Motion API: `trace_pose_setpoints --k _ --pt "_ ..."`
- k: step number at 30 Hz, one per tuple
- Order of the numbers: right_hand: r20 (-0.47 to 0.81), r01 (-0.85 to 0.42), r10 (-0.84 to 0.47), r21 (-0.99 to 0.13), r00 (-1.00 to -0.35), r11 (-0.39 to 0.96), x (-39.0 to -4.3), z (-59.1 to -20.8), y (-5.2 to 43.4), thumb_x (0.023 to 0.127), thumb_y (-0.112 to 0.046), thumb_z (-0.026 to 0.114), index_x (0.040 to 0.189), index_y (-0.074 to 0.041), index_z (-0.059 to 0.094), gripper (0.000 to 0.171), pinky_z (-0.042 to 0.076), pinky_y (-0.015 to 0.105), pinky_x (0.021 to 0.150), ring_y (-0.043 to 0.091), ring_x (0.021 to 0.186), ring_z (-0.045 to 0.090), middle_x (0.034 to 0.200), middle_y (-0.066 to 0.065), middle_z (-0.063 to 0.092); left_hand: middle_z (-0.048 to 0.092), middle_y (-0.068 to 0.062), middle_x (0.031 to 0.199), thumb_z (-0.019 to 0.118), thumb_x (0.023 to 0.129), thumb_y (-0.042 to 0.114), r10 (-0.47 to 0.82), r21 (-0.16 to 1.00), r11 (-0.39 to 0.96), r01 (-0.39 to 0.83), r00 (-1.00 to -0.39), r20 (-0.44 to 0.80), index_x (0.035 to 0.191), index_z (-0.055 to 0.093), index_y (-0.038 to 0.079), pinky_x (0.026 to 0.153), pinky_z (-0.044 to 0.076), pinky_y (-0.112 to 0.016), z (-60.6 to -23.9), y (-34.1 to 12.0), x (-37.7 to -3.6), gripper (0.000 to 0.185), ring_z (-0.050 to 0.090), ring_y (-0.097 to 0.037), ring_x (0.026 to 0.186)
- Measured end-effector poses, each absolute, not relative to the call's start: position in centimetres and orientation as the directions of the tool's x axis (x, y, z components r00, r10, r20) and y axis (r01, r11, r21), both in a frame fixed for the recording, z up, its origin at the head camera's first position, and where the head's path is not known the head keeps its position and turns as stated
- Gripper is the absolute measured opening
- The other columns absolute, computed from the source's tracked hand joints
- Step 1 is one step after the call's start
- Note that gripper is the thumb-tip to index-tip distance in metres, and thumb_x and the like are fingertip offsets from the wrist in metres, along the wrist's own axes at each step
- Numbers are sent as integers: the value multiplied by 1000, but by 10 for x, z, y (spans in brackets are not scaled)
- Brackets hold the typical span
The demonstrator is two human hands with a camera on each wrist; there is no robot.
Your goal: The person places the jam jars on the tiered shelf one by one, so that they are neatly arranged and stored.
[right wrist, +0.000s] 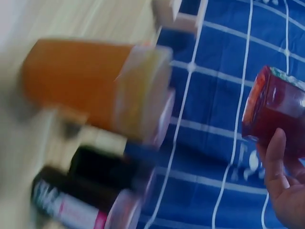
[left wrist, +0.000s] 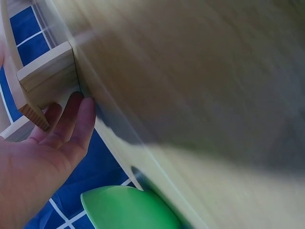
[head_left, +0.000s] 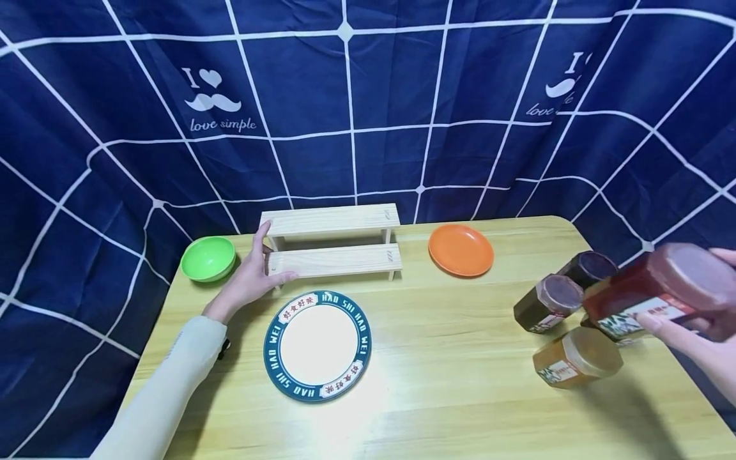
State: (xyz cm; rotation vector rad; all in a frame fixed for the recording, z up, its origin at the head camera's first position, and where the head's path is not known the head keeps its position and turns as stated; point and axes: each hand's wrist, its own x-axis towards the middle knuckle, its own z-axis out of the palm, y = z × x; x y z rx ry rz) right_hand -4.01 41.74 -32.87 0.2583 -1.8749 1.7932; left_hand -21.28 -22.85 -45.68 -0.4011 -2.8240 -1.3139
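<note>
The pale wood-grained surface (head_left: 448,326) runs back to a navy cloth (head_left: 305,83) gridded with white lines, its far right corner rounded, and a broad stretch of it lies between the blue-rimmed plate (head_left: 317,346) and the jars on the right. Near the rear edge, a two-tier wooden shelf (head_left: 336,259) stands on short legs, with a gap under each plank. The left hand (head_left: 250,278) touches the shelf's left end, thumb and fingers apart, the thumb along the front of the lower plank and the fingertips reaching beneath the wood in the left wrist view. Just left of this hand, close to the surface's left edge, sits a glossy green bowl (head_left: 208,259); the round orange plate (head_left: 461,250) lies right of the shelf, apart from it. On the far right, the right hand (head_left: 701,348) is clamped on a faceted jar of red contents (head_left: 638,287), tilted and raised above the surface, its label facing the front. Below it stand an amber jar (head_left: 575,359) with a pale lid, a dark jar (head_left: 546,303) with a label, and a second dark jar (head_left: 585,267) behind that one; the right wrist view blurs the amber jar, whose sides look flat and angular.
</note>
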Motion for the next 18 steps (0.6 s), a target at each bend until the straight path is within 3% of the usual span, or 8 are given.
trace_pose_setpoints --k 3,5,13,18 --pt "504 -513 146 -858 -851 -25 -52 -320 398 66 46 58 158 0 43 103 59 19 81 17 112 72 140 17 61 56 -33 131 93 92 28 232 751 618 233 -967 110 175 -6 27 100 45 -58 -458 -228 -214 129 58 -44 113" --pt "490 -496 107 -868 -865 -38 -58 -315 385 67 47 57 160 -2 39 106 59 21 84 18 111 72 141 18 59 56 -32 130 94 91 27 232 751 617 235 -966 111 175 -5 26 100 45 -58 -458 -228 -214 129 59 -44 112" --pt "407 -409 -46 -903 -912 131 -87 -303 336 74 39 71 163 -13 34 109 59 19 79 14 104 72 141 14 56 56 -32 130 94 91 27 232 753 618 226 -967 100 174 -5 27 101 45 -58 -458 -229 -214 129 59 -43 112" --pt "386 -396 -88 -905 -918 157 -112 -304 311 75 34 76 161 -15 36 107 59 19 77 15 100 72 139 13 58 56 -32 131 94 91 29 224 754 620 216 -970 94 174 -6 29 100 45 -58 -458 -229 -214 130 59 -44 112"
